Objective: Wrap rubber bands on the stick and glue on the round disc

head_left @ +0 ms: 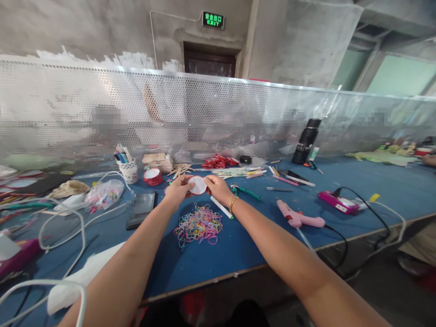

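A round white disc with a red rim (197, 185) is held up between my two hands over the blue table. My left hand (177, 191) pinches its left edge, and my right hand (220, 188), below a gold bracelet, grips its right edge. Just in front of them lies a heap of colourful rubber bands (199, 225). A white marker with a green end (222, 207) rests beside my right wrist. Green-handled pliers (248, 192) lie right of that wrist. Behind my left hand stands a stack of similar red-rimmed discs (153, 176).
A pink glue gun (299, 216) lies at the right with its cable over the table edge. A black thermos (306, 141) stands by the perforated metal screen (163, 113). At left are a pen cup (128, 171), a black phone-like slab (141, 209) and looping white cables (83, 227).
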A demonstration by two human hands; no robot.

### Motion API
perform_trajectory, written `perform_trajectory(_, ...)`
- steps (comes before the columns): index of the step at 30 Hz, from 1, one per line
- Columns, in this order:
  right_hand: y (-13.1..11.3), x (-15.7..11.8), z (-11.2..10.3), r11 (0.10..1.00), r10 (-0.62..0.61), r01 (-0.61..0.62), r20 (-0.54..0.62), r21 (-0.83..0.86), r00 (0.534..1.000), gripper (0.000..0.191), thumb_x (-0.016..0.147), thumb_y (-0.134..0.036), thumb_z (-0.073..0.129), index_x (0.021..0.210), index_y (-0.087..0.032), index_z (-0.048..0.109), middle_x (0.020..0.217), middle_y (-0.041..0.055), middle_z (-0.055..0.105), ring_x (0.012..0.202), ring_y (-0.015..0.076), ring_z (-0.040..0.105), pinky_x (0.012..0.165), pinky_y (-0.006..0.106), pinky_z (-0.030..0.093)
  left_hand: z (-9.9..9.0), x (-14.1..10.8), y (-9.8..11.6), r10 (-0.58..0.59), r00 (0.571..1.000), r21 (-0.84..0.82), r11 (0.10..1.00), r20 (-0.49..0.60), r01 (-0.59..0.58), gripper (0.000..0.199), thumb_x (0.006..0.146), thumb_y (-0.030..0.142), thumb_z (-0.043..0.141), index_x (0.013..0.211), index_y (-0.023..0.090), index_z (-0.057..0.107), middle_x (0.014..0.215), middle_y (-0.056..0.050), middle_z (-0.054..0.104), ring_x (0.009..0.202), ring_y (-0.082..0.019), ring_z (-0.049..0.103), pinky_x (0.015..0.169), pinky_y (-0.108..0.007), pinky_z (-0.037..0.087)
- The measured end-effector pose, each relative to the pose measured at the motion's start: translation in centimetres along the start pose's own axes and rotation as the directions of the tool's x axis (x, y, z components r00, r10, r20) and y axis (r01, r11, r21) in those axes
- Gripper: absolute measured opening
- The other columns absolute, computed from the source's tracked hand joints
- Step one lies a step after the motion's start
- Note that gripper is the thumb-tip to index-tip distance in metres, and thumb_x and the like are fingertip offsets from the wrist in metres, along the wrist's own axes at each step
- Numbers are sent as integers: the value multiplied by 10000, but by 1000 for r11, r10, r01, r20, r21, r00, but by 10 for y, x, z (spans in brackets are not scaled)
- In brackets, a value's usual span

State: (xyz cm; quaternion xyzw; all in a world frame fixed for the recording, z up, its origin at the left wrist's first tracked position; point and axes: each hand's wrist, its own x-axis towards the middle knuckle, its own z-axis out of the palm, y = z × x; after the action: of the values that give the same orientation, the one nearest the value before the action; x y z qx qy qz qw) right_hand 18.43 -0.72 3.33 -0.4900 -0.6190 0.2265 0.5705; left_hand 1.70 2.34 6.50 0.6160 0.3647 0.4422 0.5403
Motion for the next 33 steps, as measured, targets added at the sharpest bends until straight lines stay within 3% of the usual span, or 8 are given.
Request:
perform_trajectory(3, -4, -1, 3, 999, -13, 15, -52, 40, 999, 317, 862, -469, 513, 896, -200, 677, 549, -23, 549, 466, 119, 467, 497, 249, 375, 1, 0, -1, 3, 1000, -37, 999, 3, -3, 291, 677, 393, 703, 883, 192, 657, 739, -4, 624, 611, -117, 562, 531, -215, 444)
perform_trajectory(6, -9, -5, 11, 997, -63, 66, -91, 33, 994, 337, 876, -437, 489, 1012, -200, 686, 619, -3, 587, 523, 134, 489, 533, 258, 395, 3, 3, -7, 95, 994, -35, 995, -47, -97, 316, 702, 454, 671, 852, 178, 640, 687, 7, 588, 575, -105, 518, 514, -203, 411)
perform_trajectory(11, -22, -15, 22, 991, -133, 129, -157, -38, 978, 311, 892, -383, 468, 1002, -196, 691, 720, 32, 640, 688, 173, 575, 655, 278, 446, 8, 9, -16, 296, 932, 2, 953, -207, -302, 348, 781, 520, 562, 752, 176, 604, 648, 7, 555, 551, -101, 459, 503, -208, 352)
perform_trajectory(15, -31, -21, 25, 991, -130, 123, -182, -47, 975, 305, 898, -358, 451, 1012, -195, 682, 789, 43, 668, 733, 181, 588, 709, 289, 461, 9, 6, -12, 345, 897, 25, 936, -277, -352, 358, 822, 513, 492, 703, 186, 576, 668, -2, 562, 600, -116, 480, 550, -216, 371)
perform_trajectory(24, -36, -25, 29, 990, -138, 132, -211, -43, 968, 284, 892, -329, 446, 997, -199, 676, 924, 56, 687, 863, 198, 598, 833, 311, 457, 6, 1, -5, 378, 899, 56, 925, -223, -375, 314, 821, 461, 499, 659, 191, 511, 624, 5, 472, 591, -114, 410, 513, -202, 337)
perform_trajectory(33, -34, -25, 30, 981, -192, 177, -240, -82, 952, 258, 891, -279, 436, 951, -195, 672, 893, 52, 689, 848, 190, 618, 802, 292, 465, 7, 0, -3, 390, 894, 43, 920, -221, -391, 283, 799, 438, 499, 645, 202, 468, 628, 18, 426, 583, -113, 376, 535, -212, 317)
